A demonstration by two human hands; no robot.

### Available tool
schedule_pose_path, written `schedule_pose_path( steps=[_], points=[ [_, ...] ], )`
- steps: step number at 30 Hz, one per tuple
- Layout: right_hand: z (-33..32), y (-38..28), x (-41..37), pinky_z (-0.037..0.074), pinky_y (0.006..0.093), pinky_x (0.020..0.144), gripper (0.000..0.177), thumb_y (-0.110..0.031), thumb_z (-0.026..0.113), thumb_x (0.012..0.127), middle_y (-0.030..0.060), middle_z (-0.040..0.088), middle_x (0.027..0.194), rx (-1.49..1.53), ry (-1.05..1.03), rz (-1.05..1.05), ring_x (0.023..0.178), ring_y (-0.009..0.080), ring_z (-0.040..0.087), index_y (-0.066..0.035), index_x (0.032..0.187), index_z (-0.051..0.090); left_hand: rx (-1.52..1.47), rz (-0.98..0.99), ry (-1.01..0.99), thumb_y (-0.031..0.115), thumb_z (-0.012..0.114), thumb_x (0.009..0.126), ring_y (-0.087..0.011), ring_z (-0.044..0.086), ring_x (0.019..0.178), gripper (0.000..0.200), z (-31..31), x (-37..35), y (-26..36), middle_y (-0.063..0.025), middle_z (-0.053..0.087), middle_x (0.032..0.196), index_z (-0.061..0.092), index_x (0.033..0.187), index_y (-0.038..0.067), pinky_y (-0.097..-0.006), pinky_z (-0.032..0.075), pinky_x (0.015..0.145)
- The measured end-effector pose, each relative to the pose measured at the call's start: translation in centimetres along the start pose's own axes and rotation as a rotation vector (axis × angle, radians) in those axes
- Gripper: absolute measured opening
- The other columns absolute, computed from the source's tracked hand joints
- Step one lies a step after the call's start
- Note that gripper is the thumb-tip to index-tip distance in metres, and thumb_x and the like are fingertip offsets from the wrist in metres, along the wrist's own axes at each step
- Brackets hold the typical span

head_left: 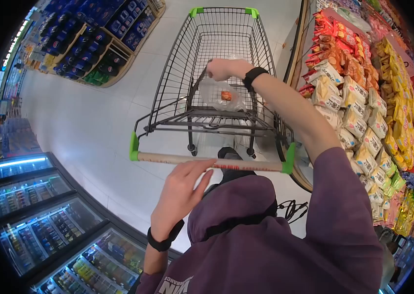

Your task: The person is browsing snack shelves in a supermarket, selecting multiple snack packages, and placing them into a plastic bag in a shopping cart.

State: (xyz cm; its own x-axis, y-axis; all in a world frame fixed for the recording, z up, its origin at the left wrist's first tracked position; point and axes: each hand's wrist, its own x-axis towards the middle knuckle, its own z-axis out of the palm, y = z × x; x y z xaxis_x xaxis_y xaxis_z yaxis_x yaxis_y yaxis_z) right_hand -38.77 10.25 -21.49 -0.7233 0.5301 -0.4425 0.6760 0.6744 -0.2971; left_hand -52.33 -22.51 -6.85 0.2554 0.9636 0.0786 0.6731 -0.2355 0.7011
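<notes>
A wire shopping cart (170, 73) with green corners stands in front of me. My left hand (182, 186) is at the cart's handle bar (261, 165), fingers stretched out and touching or just over it, not wrapped round. Across the cart reaches my right hand (222, 69), its fingers curled closed above the basket. What they hold is hidden; a dark bar of the cart and a clear plastic bag (208, 96) lie right below. Inside the bag shows a small orange-brown packet (226, 95).
On the right, a display bin holds white packets (354, 93), red packets (344, 36) and yellow packets (403, 98), close beside the cart. Glass-topped freezers (55, 215) line the lower left. A shelf of blue bottles (82, 49) stands at the upper left, with white floor (84, 117) between.
</notes>
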Motion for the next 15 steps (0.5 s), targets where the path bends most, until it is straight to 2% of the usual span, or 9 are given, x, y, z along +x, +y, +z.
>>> schedule_pose_path(
  steps=[3, 5, 6, 8, 10, 11, 13, 14, 15],
  points=[
    [6.3, 3.8, 7.7, 0.054, 0.044, 0.077, 0.028, -0.009, 0.058, 0.078, 0.0186, 0.07, 0.103, 0.213, -0.151, 0.171, 0.094, 0.0348, 0.068, 0.0, 0.103, 0.069, 0.074, -0.233, -0.022, 0.002, 0.066, 0.087, -0.0291, 0.066, 0.089, 0.023, -2.7, 4.3, -4.9, -0.0143, 0.069, 0.096, 0.068, 0.109, 0.002, -0.0348, 0.051, 0.079],
    [7.3, 2.9, 7.0, 0.054, 0.0445, 0.085, 0.031, -0.008, 0.054, 0.08, 0.0209, 0.068, 0.109, 0.449, -0.112, 0.349, 0.102, 0.0359, 0.067, 0.0, 0.107, 0.069, 0.115, -0.304, -0.053, 0.001, 0.065, 0.087, -0.0286, 0.066, 0.092, 0.022, -3.7, 6.0, -6.8, -0.0141, 0.069, 0.1, 0.067, 0.109, 0.002, -0.0347, 0.051, 0.081],
    [10.5, 4.2, 9.4, 0.053, 0.044, 0.087, 0.032, -0.01, 0.055, 0.083, 0.0213, 0.067, 0.113, 0.458, -0.12, 0.405, 0.105, 0.0353, 0.065, -0.001, 0.11, 0.067, 0.139, -0.337, -0.071, 0.0, 0.065, 0.087, -0.0284, 0.066, 0.093, 0.022, -3.9, 6.9, -7.9, -0.014, 0.069, 0.101, 0.067, 0.109, 0.002, -0.0346, 0.05, 0.082],
    [16.6, 6.0, 13.1, 0.05, 0.0447, 0.091, 0.035, -0.013, 0.055, 0.085, 0.0225, 0.062, 0.123, 0.512, -0.179, 0.432, 0.112, 0.0354, 0.062, -0.001, 0.117, 0.062, 0.153, -0.343, -0.088, 0.0, 0.064, 0.087, -0.0288, 0.065, 0.097, 0.023, -3.7, 8.7, -10.0, -0.0137, 0.068, 0.107, 0.067, 0.11, 0.002, -0.0355, 0.05, 0.084],
    [20.4, 6.7, 14.8, 0.047, 0.0468, 0.097, 0.041, -0.014, 0.055, 0.086, 0.024, 0.056, 0.133, 0.593, -0.271, 0.373, 0.121, 0.0368, 0.057, 0.001, 0.124, 0.057, 0.142, -0.324, -0.121, -0.001, 0.064, 0.087, -0.0302, 0.062, 0.105, 0.027, -2.7, 10.3, -12.5, -0.0134, 0.066, 0.115, 0.066, 0.113, 0.003, -0.0371, 0.048, 0.09],
    [22.3, 7.0, 15.6, 0.046, 0.0471, 0.099, 0.044, -0.015, 0.056, 0.086, 0.0247, 0.051, 0.137, 0.577, -0.232, 0.456, 0.124, 0.0375, 0.054, 0.002, 0.127, 0.054, 0.143, -0.357, -0.221, 0.002, 0.065, 0.086, -0.0325, 0.057, 0.117, 0.036, -2.2, 10.5, -13.9, -0.014, 0.061, 0.126, 0.061, 0.122, 0.003, -0.0395, 0.044, 0.099],
    [25.1, 7.0, 16.7, 0.043, 0.0476, 0.103, 0.052, -0.015, 0.056, 0.087, 0.0259, 0.043, 0.145, 0.518, -0.17, 0.601, 0.13, 0.0391, 0.048, 0.003, 0.134, 0.046, 0.191, -0.37, -0.357, 0.008, 0.067, 0.086, -0.0335, 0.046, 0.13, 0.051, -1.2, 11.7, -15.3, -0.0145, 0.052, 0.139, 0.052, 0.134, 0.004, -0.0415, 0.036, 0.108],
    [26.3, 8.0, 17.1, 0.04, 0.0473, 0.106, 0.06, -0.015, 0.056, 0.088, 0.0276, 0.029, 0.152, 0.455, -0.215, 0.58, 0.135, 0.0422, 0.04, 0.003, 0.141, 0.035, 0.207, -0.384, -0.482, 0.025, 0.071, 0.086, -0.0363, 0.037, 0.136, 0.066, -0.9, 11.4, -16.5, -0.0155, 0.043, 0.147, 0.044, 0.143, 0.004, -0.0482, 0.031, 0.11],
    [28.3, 8.4, 17.8, 0.041, 0.0461, 0.104, 0.055, -0.017, 0.056, 0.088, 0.0261, 0.036, 0.148, 0.344, -0.071, 0.594, 0.131, 0.0407, 0.044, 0.002, 0.137, 0.041, 0.275, -0.37, -0.545, 0.027, 0.067, 0.088, -0.0359, 0.036, 0.138, 0.064, -0.6, 11.3, -17.3, -0.0156, 0.041, 0.148, 0.044, 0.144, 0.006, -0.052, 0.025, 0.112]
  ],
)
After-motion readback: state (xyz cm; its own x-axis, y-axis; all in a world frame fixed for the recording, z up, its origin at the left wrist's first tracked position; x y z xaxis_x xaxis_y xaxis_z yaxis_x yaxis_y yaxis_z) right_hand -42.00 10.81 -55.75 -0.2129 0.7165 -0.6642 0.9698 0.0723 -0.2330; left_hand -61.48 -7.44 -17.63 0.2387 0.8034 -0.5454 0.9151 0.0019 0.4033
